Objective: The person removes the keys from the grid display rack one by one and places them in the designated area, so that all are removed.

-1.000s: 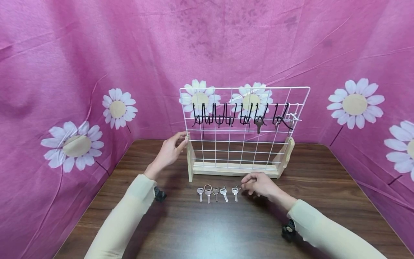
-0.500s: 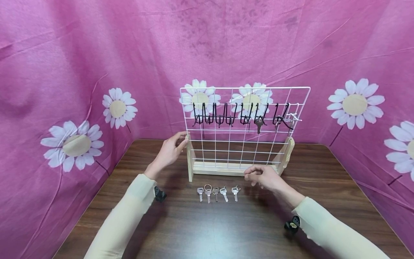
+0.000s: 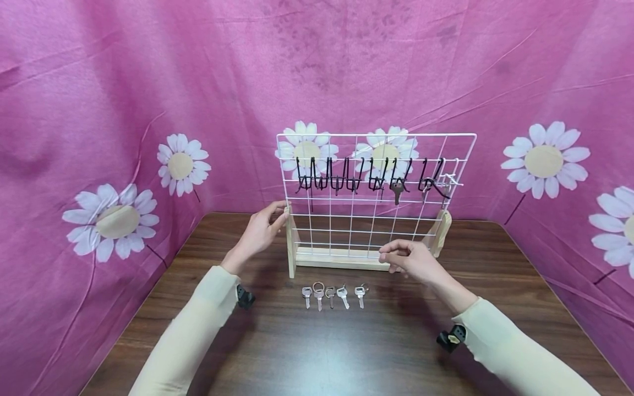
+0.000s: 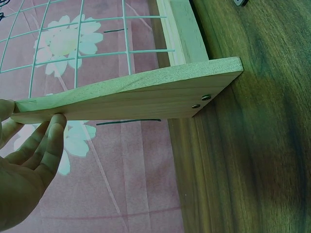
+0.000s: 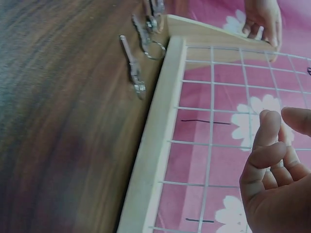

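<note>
Left hand (image 3: 258, 230) pinches the wooden end panel (image 4: 146, 94), a brace best held firm against rocking, while the right hand (image 3: 413, 261) hovers half-curled before the wire grid (image 3: 351, 215), whether pinching anything impossible to tell; five keys (image 3: 331, 296) lie on the counter (image 3: 277, 341), best left unjostled.

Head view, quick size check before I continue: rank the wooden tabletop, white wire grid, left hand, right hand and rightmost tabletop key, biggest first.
1. Wooden tabletop
2. White wire grid
3. Left hand and right hand: too alike to rank
4. Rightmost tabletop key
</note>
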A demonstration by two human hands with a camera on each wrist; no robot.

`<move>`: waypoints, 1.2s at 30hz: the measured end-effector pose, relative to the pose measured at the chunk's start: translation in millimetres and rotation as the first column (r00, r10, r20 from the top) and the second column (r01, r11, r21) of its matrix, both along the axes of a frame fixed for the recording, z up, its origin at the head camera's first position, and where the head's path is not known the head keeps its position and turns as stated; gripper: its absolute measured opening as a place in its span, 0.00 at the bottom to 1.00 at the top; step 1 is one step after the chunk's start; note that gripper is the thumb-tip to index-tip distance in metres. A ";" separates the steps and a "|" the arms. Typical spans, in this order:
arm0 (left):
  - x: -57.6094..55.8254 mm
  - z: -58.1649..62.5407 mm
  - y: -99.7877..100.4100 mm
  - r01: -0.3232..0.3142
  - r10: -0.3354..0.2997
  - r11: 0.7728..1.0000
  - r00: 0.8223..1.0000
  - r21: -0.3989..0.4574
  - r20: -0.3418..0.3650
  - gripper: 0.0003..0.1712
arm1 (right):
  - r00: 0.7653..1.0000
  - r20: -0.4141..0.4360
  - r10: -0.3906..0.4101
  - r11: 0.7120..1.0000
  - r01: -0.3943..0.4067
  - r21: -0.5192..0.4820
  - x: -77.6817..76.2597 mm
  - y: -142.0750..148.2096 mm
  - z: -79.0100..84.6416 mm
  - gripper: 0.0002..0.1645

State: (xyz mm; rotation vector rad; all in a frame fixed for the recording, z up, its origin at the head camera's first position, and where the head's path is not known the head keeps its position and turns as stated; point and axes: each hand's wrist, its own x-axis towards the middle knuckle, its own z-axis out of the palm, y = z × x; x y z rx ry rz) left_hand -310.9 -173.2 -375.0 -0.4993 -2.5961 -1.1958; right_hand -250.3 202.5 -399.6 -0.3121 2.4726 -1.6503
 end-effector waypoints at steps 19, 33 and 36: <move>-0.3 -0.2 1.2 0.003 -0.002 1.000 1.000 0.005 -0.003 0.20 | 0.999 -0.027 -0.030 0.994 0.027 -0.107 -1.6 8.1 29.6 0.12; -0.1 -1.0 0.1 -0.003 0.003 1.000 1.000 0.000 -0.004 0.21 | 0.993 -0.094 -0.071 0.989 0.058 -0.135 -3.2 11.2 46.4 0.07; -0.1 -1.0 0.0 -0.001 0.002 1.000 1.000 0.003 -0.004 0.21 | 0.993 -0.096 -0.075 0.988 0.061 -0.145 -3.1 12.0 51.1 0.08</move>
